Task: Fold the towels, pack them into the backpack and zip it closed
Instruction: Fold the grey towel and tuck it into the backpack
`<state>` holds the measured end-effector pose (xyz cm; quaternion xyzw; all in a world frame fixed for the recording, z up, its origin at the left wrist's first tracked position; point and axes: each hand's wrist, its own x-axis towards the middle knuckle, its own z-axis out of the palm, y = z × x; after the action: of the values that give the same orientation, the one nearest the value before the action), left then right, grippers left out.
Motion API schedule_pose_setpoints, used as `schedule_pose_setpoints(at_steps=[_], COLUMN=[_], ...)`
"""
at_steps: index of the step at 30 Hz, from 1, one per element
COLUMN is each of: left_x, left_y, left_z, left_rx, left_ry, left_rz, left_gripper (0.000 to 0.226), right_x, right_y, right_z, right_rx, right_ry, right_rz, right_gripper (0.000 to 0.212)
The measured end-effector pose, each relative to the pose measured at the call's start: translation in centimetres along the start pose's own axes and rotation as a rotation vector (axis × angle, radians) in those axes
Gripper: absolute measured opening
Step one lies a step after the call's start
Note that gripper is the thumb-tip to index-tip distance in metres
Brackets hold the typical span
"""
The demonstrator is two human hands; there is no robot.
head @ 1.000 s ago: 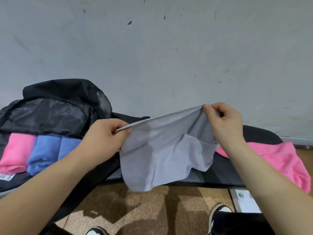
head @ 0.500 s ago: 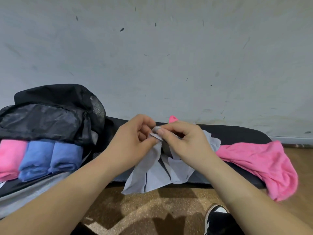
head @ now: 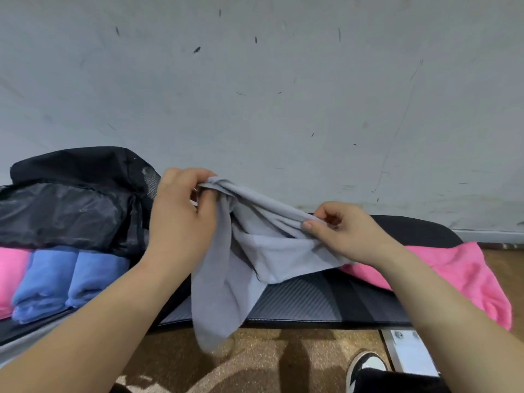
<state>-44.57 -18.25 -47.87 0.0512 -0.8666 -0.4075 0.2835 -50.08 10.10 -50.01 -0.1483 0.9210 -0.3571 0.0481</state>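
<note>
A soft grey cloth towel (head: 255, 251) is held up over a long black padded bench (head: 312, 299). One bunched corner is gripped by the curled fingers of the left hand (head: 181, 222), up high. The top edge is pinched lower down between the thumb and fingers of the right hand (head: 348, 234), close over the bench. The towel's loose bottom corner hangs past the bench's front edge, over the brown floor (head: 255, 364).

A bare strip of bench is seen under the right arm, along the front edge. A loose pink towel (head: 459, 273) is draped over the bench's right end. A black fabric backpack (head: 71, 199) is laid open at the left end, with its flap thrown back toward the grey wall (head: 283, 109).

Five towels can be counted: one grey, two pink, two blue. Three are packed side by side in the backpack: a folded pink towel (head: 8, 279) and two rolled blue towels (head: 42, 279). One backpack and one black-and-white shoe (head: 365, 367) are seen.
</note>
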Motion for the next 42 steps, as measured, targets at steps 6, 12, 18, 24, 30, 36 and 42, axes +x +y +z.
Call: schedule_pose_setpoints(at_steps=[6, 12, 18, 24, 30, 36, 42], left_x=[0.6, -1.2, -0.8, -0.5, -3.3, -3.1, -3.6], left_y=[-0.2, 0.0, -0.4, 0.8, 3.6, 3.2, 3.3], left_z=[-2.3, -1.5, -1.7, -2.6, 0.2, 0.0, -0.3], left_rx=[-0.023, 0.021, 0.006, -0.299, -0.332, -0.467, -0.507], left_ry=[0.158, -0.191, -0.159, -0.075, -0.332, -0.375, -0.455], left_rz=[-0.116, -0.053, -0.253, -0.485, -0.365, -0.415, -0.354], left_gripper=[0.009, 0.031, 0.013, 0.003, 0.015, 0.013, 0.011], right_x=[-0.2, -2.0, -1.5, -1.5, -2.5, -2.5, -2.3], right_y=[1.1, -4.0, -3.6, -3.9, -7.3, -6.7, -6.6], right_z=[-0.8, 0.5, 0.7, 0.8, 2.6, 2.9, 3.4], right_rx=[0.019, 0.178, 0.409, 0.667, 1.064, 0.905, 0.541], right_ry=[0.21, 0.376, 0.32, 0.289, -0.151, -0.118, 0.109], right_rz=[0.079, -0.03, 0.188, 0.328, 0.156, 0.046, -0.149], right_gripper=[0.023, 0.024, 0.028, 0.016, 0.023, 0.032, 0.005])
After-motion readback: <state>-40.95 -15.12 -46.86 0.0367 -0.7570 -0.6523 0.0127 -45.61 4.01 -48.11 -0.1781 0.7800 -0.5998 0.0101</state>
